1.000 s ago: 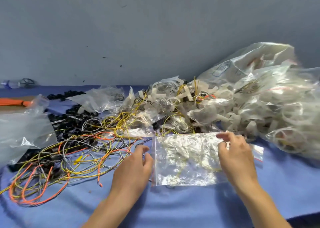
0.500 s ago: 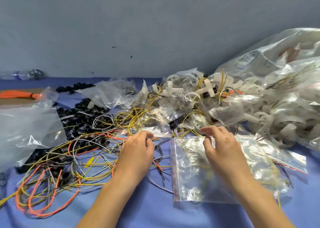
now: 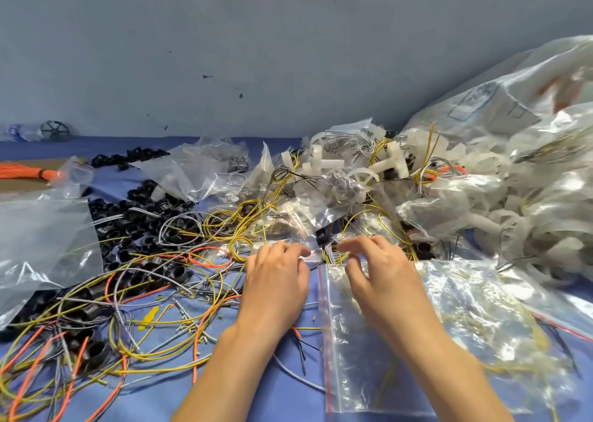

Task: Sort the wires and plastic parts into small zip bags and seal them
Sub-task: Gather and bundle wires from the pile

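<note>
A filled zip bag (image 3: 455, 332) with a red strip lies flat at the right front, with yellow wires inside. My right hand (image 3: 382, 280) lies over its upper left corner, fingers spread and reaching to a small bundle of grey wires with a black connector (image 3: 330, 249). My left hand (image 3: 276, 280) is just left of that bundle, fingers curled, its tips at the edge of a small clear bag (image 3: 298, 222). Its thumb is hidden, so no grip shows. Loose yellow, orange and grey wires (image 3: 134, 319) spread across the blue table (image 3: 272, 399) to the left.
White plastic parts (image 3: 324, 161) and many filled clear bags (image 3: 513, 197) pile up at the back right. Black plastic rings (image 3: 138, 216) lie at the left middle. A large clear bag (image 3: 38, 248) lies at the far left, an orange wire bundle (image 3: 22, 170) behind it. A grey wall stands behind.
Both hands have moved forward off the flat zip bag's sides to the wire pile. My left hand has let go of the bag. The view has shifted closer.
</note>
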The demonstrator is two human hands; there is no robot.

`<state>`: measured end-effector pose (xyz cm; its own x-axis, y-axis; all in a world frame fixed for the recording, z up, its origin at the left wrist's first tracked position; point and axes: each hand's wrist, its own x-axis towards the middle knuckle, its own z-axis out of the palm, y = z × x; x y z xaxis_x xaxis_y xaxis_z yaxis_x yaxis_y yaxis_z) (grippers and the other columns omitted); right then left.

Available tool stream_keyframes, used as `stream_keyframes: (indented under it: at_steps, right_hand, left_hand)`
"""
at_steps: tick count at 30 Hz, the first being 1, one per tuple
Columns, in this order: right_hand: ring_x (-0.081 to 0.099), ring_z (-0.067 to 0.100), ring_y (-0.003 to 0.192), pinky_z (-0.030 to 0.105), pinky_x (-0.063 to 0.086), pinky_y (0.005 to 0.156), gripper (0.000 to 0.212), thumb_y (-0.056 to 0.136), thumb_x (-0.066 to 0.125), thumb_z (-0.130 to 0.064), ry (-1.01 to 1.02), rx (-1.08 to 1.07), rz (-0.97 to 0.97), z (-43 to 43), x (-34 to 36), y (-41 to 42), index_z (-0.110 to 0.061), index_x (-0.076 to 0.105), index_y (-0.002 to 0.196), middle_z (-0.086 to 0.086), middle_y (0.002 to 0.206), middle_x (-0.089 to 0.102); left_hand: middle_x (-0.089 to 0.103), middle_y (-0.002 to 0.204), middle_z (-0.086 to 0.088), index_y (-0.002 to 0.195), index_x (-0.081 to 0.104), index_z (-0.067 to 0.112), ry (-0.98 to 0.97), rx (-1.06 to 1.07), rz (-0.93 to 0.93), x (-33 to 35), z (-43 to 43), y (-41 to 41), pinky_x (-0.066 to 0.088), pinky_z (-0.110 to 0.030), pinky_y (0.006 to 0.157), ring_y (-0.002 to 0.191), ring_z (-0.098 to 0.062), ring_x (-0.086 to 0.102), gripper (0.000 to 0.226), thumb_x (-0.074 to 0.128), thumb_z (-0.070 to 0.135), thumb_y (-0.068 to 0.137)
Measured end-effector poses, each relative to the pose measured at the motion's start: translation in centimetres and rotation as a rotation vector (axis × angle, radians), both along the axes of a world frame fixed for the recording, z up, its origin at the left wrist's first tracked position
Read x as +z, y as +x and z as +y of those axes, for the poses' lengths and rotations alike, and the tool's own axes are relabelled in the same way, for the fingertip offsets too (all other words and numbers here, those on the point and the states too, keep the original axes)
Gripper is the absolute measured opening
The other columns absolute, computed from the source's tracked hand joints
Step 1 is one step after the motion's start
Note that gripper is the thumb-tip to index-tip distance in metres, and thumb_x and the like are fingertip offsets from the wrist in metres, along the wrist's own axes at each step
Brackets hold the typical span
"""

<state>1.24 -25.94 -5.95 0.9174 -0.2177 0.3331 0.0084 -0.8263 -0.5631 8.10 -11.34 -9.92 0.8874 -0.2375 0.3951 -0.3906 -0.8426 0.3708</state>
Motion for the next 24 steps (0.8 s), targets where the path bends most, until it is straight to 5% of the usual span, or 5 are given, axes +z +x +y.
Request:
stream_keyframes:
  at_steps: [7, 12, 19, 24]
  right_hand:
    - [0.053, 0.021, 0.107, 0.04, 0.042, 0.093, 0.028, 0.093, 0.05, -0.019, -0.053, 0.072, 0.022, 0.4, -0.3, 0.1, -0.033, 0.065, 0.112, -0.006, 0.111, 0.06]
    - [0.048, 0.018, 0.112, 0.034, 0.038, 0.094, 0.063, 0.074, 0.049, 0.009, -0.211, 0.258, 0.06, 1.3, -0.2, -0.1, -0.042, 0.067, 0.107, -0.011, 0.125, 0.054]
    - [0.042, 0.02, 0.13, 0.034, 0.032, 0.1, 0.053, 0.066, 0.057, 0.008, -0.283, 0.338, 0.058, 0.2, -0.3, -1.4, -0.04, 0.07, 0.085, -0.009, 0.139, 0.05]
    - [0.04, 0.021, 0.133, 0.034, 0.03, 0.102, 0.055, 0.062, 0.053, 0.004, -0.318, 0.381, 0.082, 0.1, -0.8, -2.3, -0.04, 0.07, 0.089, -0.008, 0.142, 0.048]
  left_hand:
    - [0.063, 0.109, 0.008, 0.113, 0.06, 0.031, -0.021, 0.052, -0.04, 0.6, -0.9, 0.5, 0.029, -0.034, 0.096, 0.106, -0.018, 0.051, 0.025, 0.043, 0.027, 0.096]
    - [0.062, 0.114, 0.006, 0.119, 0.058, 0.029, -0.096, -0.027, 0.029, 1.0, 0.4, 1.1, 0.033, -0.034, 0.092, 0.108, -0.018, 0.05, 0.027, 0.043, 0.022, 0.098]
    - [0.06, 0.115, 0.007, 0.131, 0.049, 0.035, -0.051, -0.057, 0.093, 0.6, -0.7, 1.0, 0.027, -0.036, 0.099, 0.114, -0.018, 0.05, 0.034, 0.039, 0.027, 0.1]
    - [0.061, 0.115, 0.005, 0.126, 0.053, 0.033, -0.096, 0.007, 0.062, 0.9, -1.9, 1.0, 0.026, -0.036, 0.097, 0.11, -0.02, 0.051, 0.03, 0.041, 0.027, 0.098]
